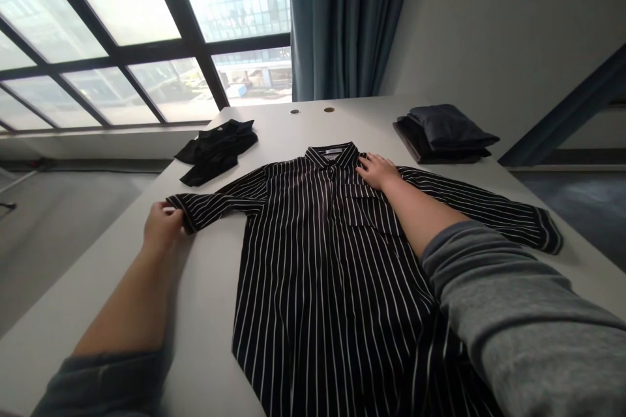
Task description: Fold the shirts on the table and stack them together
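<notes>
A black shirt with white stripes (313, 260) lies front side up on the white table (205, 313), its collar (333, 154) at the far end. Pinched in my left hand (161, 225) is the cuff of the left-side sleeve (210, 205), which is bent and partly raised. My right hand (377, 171) rests flat on the shirt near the shoulder beside the collar, fingers spread. The right-side sleeve (489, 212) stretches outward, partly behind my right forearm. The shirt's lower right part is bunched and partly hidden by my right arm.
Crumpled black clothing (218, 146) lies at the table's far left. A stack of folded dark garments (445, 130) sits at the far right. Two round cable holes (329, 110) are near the back edge. Behind stand a window (147, 32) and a blue curtain (349, 26).
</notes>
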`<state>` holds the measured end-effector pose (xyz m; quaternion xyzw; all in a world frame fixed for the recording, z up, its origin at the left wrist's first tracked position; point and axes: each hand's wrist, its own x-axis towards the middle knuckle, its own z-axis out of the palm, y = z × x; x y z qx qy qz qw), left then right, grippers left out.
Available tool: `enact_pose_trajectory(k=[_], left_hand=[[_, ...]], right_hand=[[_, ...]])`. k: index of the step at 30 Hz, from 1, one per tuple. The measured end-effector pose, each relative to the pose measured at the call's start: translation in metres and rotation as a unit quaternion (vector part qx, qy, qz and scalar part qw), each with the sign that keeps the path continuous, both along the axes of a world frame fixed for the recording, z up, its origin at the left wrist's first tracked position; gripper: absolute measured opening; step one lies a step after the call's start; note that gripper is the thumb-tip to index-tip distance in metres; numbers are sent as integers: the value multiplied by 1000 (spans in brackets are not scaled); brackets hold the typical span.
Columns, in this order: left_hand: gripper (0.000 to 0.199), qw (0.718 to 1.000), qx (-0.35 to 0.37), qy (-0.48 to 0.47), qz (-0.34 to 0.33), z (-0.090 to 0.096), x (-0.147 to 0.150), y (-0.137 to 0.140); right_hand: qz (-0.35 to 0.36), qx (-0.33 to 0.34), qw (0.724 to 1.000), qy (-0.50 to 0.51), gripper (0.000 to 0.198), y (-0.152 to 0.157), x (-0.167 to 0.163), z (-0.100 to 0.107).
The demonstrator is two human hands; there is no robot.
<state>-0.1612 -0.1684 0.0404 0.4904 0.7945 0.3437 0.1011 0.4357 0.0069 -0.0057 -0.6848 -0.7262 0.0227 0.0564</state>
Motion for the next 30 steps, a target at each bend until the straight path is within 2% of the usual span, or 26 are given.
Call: enact_pose_trajectory(k=[3, 7, 9, 11, 14, 17, 19, 21, 23, 24, 26, 30], left_hand=[[57, 995, -31, 24, 94, -5, -29, -10], [63, 983, -83, 88, 136, 6, -23, -13], [55, 981, -50, 154, 106, 13, -5, -12], [49, 974, 13, 224, 18, 17, 20, -11], [50, 952, 7, 279, -124, 19, 62, -2], [53, 930, -33, 287, -227, 17, 108, 24], [59, 918, -72, 282, -268, 15, 142, 52], [63, 909, -151, 256, -291, 12, 176, 83], [71, 908, -238, 230, -256, 6, 206, 112], [76, 913, -255, 224, -227, 3, 216, 124], [82, 922, -259, 211, -196, -4, 227, 143], [82, 931, -220, 199, -212, -14, 218, 164]], right_hand=[[2, 4, 1000, 0, 69, 0, 0, 0], [4, 7, 1000, 4, 70, 0, 1, -1], [4, 8, 1000, 5, 70, 1, 2, -2], [6, 6, 1000, 5, 70, 2, 4, -3], [6, -4, 1000, 1, 71, 4, 4, -4], [-1, -24, 1000, -6, 72, 5, 2, -1], [-9, -42, 999, -8, 74, 7, 0, 1], [-15, -49, 999, -9, 75, 9, 0, 2], [-16, -44, 999, -11, 74, 11, 0, 1], [-15, -42, 999, -12, 74, 12, 1, 1], [-11, -42, 999, -13, 74, 13, 3, 0], [-5, -48, 999, -14, 74, 14, 8, 1]])
